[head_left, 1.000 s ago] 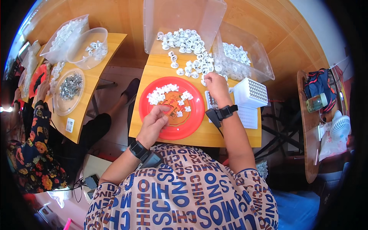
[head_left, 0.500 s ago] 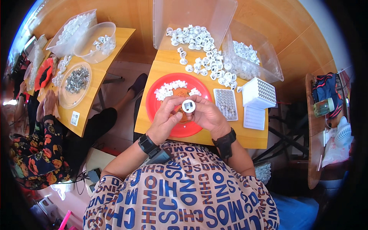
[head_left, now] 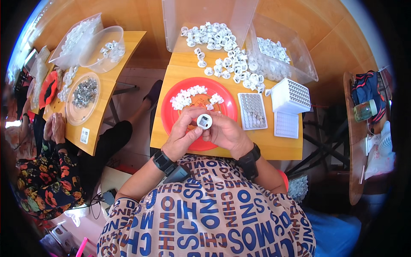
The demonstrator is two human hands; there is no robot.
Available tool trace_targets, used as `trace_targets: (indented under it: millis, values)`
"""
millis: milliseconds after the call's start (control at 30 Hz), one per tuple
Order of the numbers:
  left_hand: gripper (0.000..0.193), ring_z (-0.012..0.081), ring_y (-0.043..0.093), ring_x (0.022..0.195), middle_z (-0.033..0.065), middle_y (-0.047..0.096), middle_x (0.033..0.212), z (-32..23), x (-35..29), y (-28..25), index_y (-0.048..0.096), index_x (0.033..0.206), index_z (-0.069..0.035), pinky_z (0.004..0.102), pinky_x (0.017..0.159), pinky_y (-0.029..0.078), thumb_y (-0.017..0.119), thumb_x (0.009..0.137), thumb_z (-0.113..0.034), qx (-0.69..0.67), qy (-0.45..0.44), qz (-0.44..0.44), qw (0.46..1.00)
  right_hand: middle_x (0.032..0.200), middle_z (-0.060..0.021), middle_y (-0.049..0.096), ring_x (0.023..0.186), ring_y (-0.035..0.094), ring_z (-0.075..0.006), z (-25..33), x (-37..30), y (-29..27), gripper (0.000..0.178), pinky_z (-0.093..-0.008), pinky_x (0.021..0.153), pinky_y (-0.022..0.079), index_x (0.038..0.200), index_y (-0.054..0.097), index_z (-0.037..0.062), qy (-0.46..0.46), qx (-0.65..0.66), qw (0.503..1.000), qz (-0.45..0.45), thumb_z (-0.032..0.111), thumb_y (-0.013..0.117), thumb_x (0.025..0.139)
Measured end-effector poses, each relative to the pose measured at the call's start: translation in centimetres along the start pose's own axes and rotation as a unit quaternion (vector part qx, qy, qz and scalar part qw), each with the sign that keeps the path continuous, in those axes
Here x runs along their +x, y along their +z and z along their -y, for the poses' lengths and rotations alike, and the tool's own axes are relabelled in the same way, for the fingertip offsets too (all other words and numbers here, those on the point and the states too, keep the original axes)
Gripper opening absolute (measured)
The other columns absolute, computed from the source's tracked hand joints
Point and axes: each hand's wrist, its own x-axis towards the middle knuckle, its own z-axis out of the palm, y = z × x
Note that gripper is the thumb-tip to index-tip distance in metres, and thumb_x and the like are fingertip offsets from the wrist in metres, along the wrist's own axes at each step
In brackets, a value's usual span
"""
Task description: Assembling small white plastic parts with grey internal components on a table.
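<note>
A small round white plastic housing [head_left: 205, 121] with a dark recess in its face is held up over the red plate [head_left: 231, 113]. My left hand [head_left: 182, 136] pinches its left side between thumb and fingers. My right hand [head_left: 228, 133] closes in on it from the right, fingertips curled against its edge and partly hidden behind it. On the plate, beyond my hands, lie white plastic parts [head_left: 183, 99] in a heap and a few more white parts [head_left: 215, 100] to the right.
Right of the plate are a tray of round silver cells [head_left: 252, 112] and stacked white trays [head_left: 290, 95]. Round white housings [head_left: 214, 36] are heaped behind, beside a clear bin [head_left: 302, 70]. Leftward, another person's hands [head_left: 55, 128] rest at a second table holding a tub of metal parts [head_left: 85, 92].
My hands and the round housing have shifted slightly left, and the housing's face has turned a little. The white parts at the plate's right lie more spread out. The other person's hands have moved lower.
</note>
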Motion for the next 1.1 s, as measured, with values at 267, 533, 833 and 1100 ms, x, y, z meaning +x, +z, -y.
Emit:
trace_targets:
  millis: [267, 533, 833, 1100]
  values:
    - [0.038, 0.0265, 0.044, 0.12, 0.0129, 0.049, 0.124, 0.0, 0.2, -0.2, 0.051, 0.122, -0.004, 0.0375, 0.102, 0.034, 0.055, 0.088, -0.023, 0.032, 0.02, 0.021, 0.999, 0.078, -0.0019, 0.063, 0.06, 0.061, -0.0106, -0.3, -0.2, 0.9, 0.019, -0.0246, 0.055, 0.053, 0.096, 0.061, 0.0062, 0.012, -0.014, 1.0, -0.023, 0.023, 0.052, 0.097]
    - [0.034, 0.0202, 0.047, 0.116, 0.012, 0.047, 0.127, 0.2, 0.0, -0.1, 0.052, 0.115, -0.006, 0.0357, 0.101, 0.036, 0.057, 0.088, -0.027, -0.061, -0.031, 0.029, 0.997, 0.079, -0.0023, 0.062, 0.062, 0.06, -0.01, -1.0, -0.1, 0.8, 0.021, -0.025, 0.056, 0.053, 0.099, 0.06, 0.0061, 0.03, -0.039, 0.997, -0.058, 0.025, 0.05, 0.098]
    - [0.031, 0.015, 0.054, 0.102, 0.0059, 0.055, 0.109, 1.3, -0.4, -0.4, 0.046, 0.119, -0.004, 0.0306, 0.094, 0.042, 0.053, 0.089, -0.004, -0.161, -0.044, -0.063, 0.984, 0.084, -0.0037, 0.061, 0.07, 0.058, -0.0104, -0.7, -1.0, 1.9, 0.016, -0.0245, 0.065, 0.049, 0.098, 0.057, 0.0055, -0.066, -0.151, 0.978, -0.128, 0.022, 0.056, 0.096]
    - [0.029, 0.0126, 0.054, 0.099, 0.0047, 0.054, 0.106, 0.8, -0.4, -0.1, 0.047, 0.119, -0.004, 0.0293, 0.089, 0.047, 0.051, 0.09, 0.0, -0.169, -0.091, -0.023, 0.981, 0.083, -0.002, 0.062, 0.069, 0.058, -0.0075, -0.6, -1.0, 2.0, 0.012, -0.0207, 0.062, 0.047, 0.096, 0.057, 0.0046, -0.096, -0.277, 0.94, -0.173, 0.016, 0.06, 0.093]
